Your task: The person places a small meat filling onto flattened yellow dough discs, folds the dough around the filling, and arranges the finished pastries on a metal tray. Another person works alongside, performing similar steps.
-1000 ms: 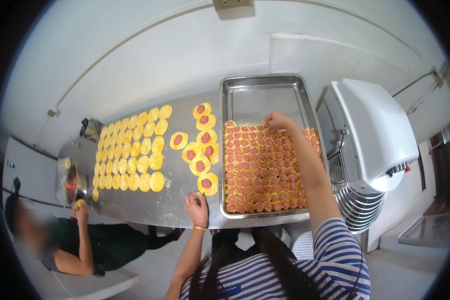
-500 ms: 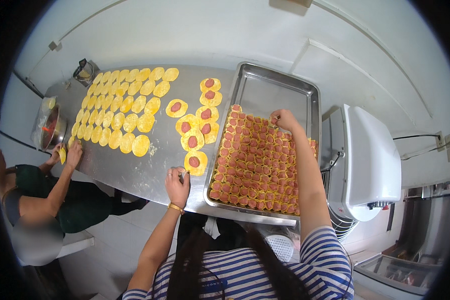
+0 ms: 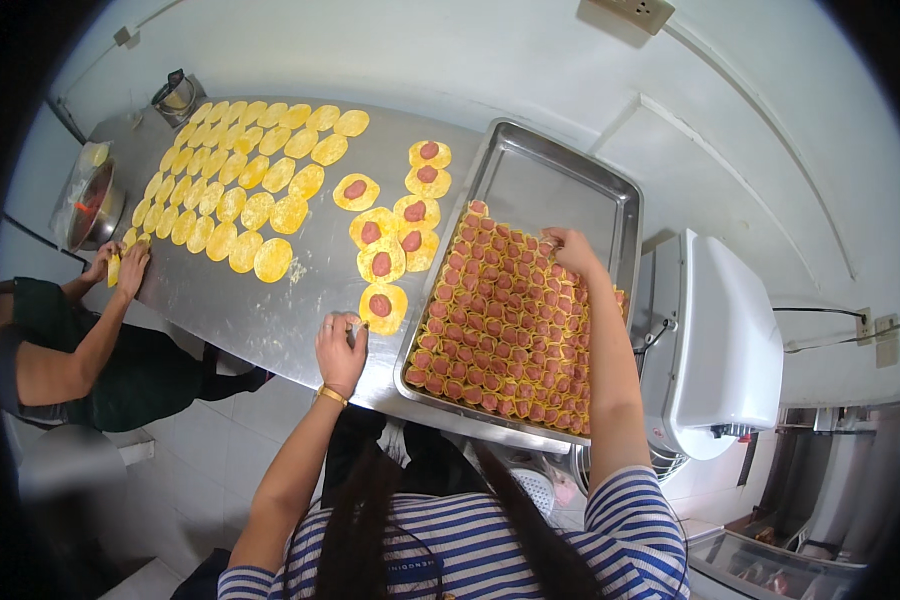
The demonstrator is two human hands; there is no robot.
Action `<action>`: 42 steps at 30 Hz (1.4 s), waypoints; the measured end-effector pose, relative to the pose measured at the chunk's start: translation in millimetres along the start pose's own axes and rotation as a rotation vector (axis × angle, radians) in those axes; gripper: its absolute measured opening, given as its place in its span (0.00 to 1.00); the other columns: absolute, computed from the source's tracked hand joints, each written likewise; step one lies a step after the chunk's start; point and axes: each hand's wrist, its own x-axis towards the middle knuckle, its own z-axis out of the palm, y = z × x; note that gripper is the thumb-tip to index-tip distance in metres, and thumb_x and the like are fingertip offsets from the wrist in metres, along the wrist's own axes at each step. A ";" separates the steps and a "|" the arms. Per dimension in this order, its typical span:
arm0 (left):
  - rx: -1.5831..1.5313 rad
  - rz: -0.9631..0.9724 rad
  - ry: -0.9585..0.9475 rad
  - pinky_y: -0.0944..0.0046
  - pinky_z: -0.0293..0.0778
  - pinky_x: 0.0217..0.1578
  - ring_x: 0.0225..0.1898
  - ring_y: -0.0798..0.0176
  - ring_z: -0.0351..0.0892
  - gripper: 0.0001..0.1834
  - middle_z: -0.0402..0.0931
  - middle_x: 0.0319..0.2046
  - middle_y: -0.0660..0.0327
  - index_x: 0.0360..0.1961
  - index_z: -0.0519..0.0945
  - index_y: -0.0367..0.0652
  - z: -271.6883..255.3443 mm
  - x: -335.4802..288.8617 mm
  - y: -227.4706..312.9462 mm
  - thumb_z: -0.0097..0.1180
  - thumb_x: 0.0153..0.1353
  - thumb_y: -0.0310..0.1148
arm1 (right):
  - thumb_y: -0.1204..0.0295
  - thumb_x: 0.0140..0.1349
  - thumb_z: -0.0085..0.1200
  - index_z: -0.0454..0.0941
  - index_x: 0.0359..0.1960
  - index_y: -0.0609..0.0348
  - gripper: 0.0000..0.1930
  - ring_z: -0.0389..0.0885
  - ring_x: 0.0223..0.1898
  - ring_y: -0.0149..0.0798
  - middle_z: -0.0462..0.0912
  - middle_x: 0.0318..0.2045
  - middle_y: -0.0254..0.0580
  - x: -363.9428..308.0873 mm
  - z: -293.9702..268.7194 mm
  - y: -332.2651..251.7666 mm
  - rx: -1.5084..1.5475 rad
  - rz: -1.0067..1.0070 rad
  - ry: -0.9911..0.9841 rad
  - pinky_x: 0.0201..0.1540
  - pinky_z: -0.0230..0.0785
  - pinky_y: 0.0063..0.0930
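My left hand (image 3: 342, 354) is closed at the table's front edge, thumb and fingers drawn together. A small dark tip shows between them, too small to name. Just beyond it lies a yellow round wrapper (image 3: 395, 322) topped with a lump of pink meat filling (image 3: 380, 305). Over the large metal tray (image 3: 625, 185), my right hand (image 3: 573, 252) is pinched at the back row of open-topped meat dumplings (image 3: 500, 330); whatever its fingertips hold is hidden. Tight rows of these dumplings fill the tray's nearer part. Several more filled wrappers (image 3: 416, 212) lie left of the tray.
Rows of plain yellow wrappers (image 3: 232, 205) cover the steel table's (image 3: 320, 240) left part. At the far left, a co-worker's hands (image 3: 130, 265) handle wrappers beside a metal bowl (image 3: 98, 205). A white machine (image 3: 720, 340) stands right of the tray, against the wall.
The whole view has shifted slightly. My right hand stays at the back row of dumplings, and my left hand stays beside the nearest filled wrapper. The co-worker's hands have drawn closer together.
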 end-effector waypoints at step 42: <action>-0.484 -0.463 -0.007 0.68 0.74 0.34 0.29 0.68 0.80 0.10 0.81 0.27 0.58 0.38 0.79 0.34 -19.7 -13.2 -14.0 0.56 0.54 0.26 | 0.80 0.51 0.37 0.78 0.50 0.63 0.24 0.74 0.26 0.31 0.80 0.27 0.42 10.2 21.4 19.6 0.290 0.135 0.052 0.26 0.69 0.28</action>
